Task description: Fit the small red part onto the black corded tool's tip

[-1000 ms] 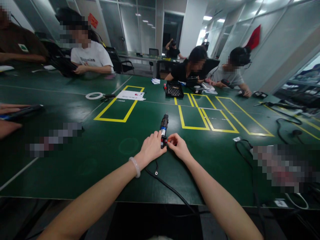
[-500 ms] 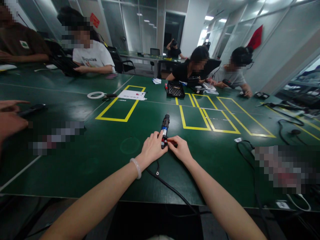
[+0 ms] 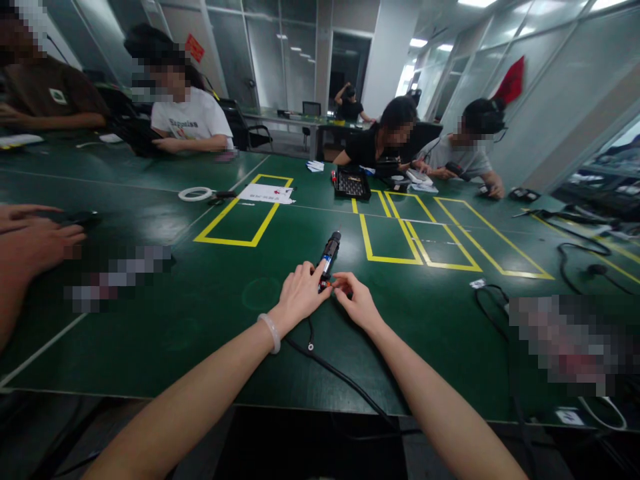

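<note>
A slim electric screwdriver [image 3: 330, 251] lies on the green table in front of me, its black nose pointing away. A silver-and-blue section and small red parts [image 3: 324, 286] show behind the nose, so the inner parts appear exposed. My left hand [image 3: 300, 290] is closed around its rear half and hides much of it; a pale bangle circles that wrist. Just to the right, my right hand [image 3: 356, 300] has curved fingers, with thumb and fingertips slightly apart beside the red parts. A black cable [image 3: 345, 375] with a small ring terminal [image 3: 311, 347] runs toward me.
A black tray [image 3: 352, 183] of small parts stands beyond the screwdriver. Yellow tape [image 3: 395, 259] outlines areas on the table [image 3: 210, 360]. A white paper [image 3: 265, 193] and a white cable coil [image 3: 195, 194] lie left. At the left edge are another person's hands [image 3: 40, 237]; more people sit opposite.
My right fingertips have drawn slightly back from the screwdriver's red parts and spread a little. The screwdriver's rear has shifted slightly left with my left hand. The neighbour's hands at left moved inward.
</note>
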A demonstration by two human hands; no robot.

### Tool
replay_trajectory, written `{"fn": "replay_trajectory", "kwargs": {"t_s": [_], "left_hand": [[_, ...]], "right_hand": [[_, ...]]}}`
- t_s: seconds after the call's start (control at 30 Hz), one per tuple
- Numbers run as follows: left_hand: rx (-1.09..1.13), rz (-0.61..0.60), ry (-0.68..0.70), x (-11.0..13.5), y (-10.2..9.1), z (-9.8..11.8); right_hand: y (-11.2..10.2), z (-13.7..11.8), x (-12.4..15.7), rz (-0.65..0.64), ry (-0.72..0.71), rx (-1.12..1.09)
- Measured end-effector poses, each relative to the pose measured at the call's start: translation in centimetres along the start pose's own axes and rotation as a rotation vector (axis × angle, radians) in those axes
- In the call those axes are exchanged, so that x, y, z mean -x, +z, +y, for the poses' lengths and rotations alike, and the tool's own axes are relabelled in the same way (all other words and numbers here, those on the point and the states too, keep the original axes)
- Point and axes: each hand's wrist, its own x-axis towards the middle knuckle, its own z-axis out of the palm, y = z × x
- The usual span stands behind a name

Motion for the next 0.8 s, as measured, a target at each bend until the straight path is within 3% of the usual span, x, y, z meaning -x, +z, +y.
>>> {"fn": "replay_trajectory", "kwargs": {"t_s": [0.2, 0.5, 0.8], "left_hand": [[-0.042, -0.010, -0.049, -0.6, -0.5, -3.2], [-0.142, -0.080, -0.234, -0.4, -2.2, -11.8], [-0.190, -0.066, -0.406, -0.3, -2.4, -19.0]], "right_hand": [[-0.3, 0.5, 0.1, -0.020, 0.008, -0.025], [-0.6, 0.6, 0.2, -0.041, 0.026, -0.034], [-0.6, 0.7, 0.2, -0.049, 0.042, 0.018]]}}
